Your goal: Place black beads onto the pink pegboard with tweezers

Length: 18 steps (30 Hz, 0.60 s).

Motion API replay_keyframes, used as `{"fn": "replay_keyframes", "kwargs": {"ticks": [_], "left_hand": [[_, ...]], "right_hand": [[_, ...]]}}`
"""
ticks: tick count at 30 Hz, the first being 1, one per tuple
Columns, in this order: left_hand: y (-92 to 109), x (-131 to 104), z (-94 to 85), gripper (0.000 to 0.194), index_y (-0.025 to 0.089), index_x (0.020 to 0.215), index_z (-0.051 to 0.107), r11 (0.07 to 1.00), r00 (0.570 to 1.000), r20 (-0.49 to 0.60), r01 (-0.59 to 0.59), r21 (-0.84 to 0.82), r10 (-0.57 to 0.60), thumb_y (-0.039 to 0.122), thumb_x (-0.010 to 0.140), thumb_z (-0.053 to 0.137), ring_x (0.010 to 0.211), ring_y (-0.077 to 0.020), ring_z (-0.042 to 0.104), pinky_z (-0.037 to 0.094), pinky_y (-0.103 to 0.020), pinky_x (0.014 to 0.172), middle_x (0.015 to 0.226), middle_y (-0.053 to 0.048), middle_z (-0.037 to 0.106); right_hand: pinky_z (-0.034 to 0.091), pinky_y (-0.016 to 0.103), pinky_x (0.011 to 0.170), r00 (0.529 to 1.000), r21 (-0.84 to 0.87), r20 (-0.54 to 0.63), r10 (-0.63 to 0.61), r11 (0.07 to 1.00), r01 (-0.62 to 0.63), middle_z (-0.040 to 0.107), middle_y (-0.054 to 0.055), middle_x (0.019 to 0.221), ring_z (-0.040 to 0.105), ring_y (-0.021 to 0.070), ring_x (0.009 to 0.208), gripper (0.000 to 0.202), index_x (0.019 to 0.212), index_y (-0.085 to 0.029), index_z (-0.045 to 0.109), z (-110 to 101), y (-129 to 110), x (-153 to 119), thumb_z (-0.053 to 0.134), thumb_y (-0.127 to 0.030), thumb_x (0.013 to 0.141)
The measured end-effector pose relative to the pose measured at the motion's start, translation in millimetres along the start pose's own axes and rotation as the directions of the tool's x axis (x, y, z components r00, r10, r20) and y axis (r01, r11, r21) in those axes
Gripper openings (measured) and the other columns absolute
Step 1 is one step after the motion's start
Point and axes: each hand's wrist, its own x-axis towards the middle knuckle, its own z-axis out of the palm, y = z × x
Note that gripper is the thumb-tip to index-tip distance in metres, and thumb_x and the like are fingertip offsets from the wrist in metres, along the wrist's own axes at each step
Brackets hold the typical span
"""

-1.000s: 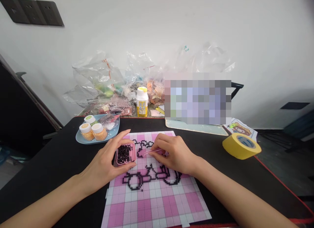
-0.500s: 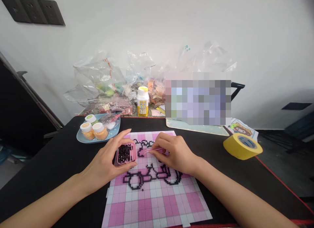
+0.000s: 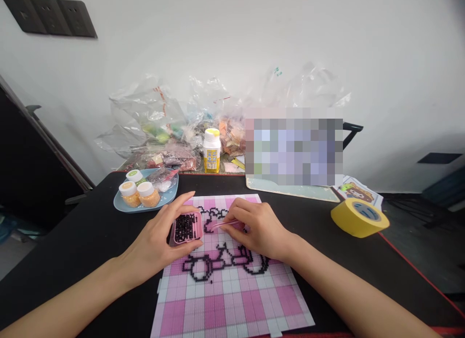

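A small pink box [image 3: 198, 226] of black beads is held between the thumb and fingers of my left hand [image 3: 156, 238], over the left side of a pegboard. The pink and white checked pegboard [image 3: 214, 309] lies flat on the black table mat. Black beads [image 3: 200, 269] form outlines across its middle and upper part. Pinched in my right hand [image 3: 256, 226] are thin pink tweezers [image 3: 220, 225]. Their tips point left at a bead outline near the top of the board. My right fingers hide part of the pattern.
Three lidded jars [image 3: 148, 195] and a plastic bag stand on a blue tray [image 3: 170, 198] at the left. A white bottle [image 3: 211, 151] is behind the board, with plastic bags [image 3: 163, 156] around it. Yellow tape [image 3: 358, 218] lies to the right.
My right hand has shifted very slightly, and the tweezers tips have moved a little to the left. My left hand and the box look unmoved.
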Motion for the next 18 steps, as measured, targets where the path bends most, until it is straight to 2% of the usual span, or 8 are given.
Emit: {"fn": "replay_keyframes", "kwargs": {"ticks": [9, 18], "left_hand": [[2.1, 0.1, -0.6, 0.079, 0.037, 0.153, 0.030, 1.000, 1.000, 0.005, 0.022, 0.008, -0.022, 0.058, 0.088, 0.069, 0.115, -0.0309, 0.069, 0.048, -0.051, 0.108, 0.125, -0.005, 0.071], [0.9, 0.1, 0.0, 0.079, 0.041, 0.153, 0.028, 1.000, 1.000, -0.002, 0.005, -0.004, -0.005, 0.057, 0.088, 0.071, 0.114, -0.0287, 0.069, 0.048, -0.049, 0.109, 0.125, -0.002, 0.070]], "right_hand": [[0.039, 0.022, 0.056, 1.000, 0.003, 0.028, 0.003, 1.000, -0.003, 0.066, 0.003, 0.082, 0.059, 0.0108, 0.064, 0.020, 0.087, -0.018, 0.069, -0.2, 0.5, 0.1, 0.059, -0.031, 0.097], [0.039, 0.022, 0.056, 1.000, 0.005, 0.030, -0.008, 1.000, 0.008, 0.066, 0.003, 0.083, 0.060, 0.0112, 0.065, 0.020, 0.088, -0.017, 0.070, -0.3, 0.6, 0.2, 0.059, -0.031, 0.097]]}}
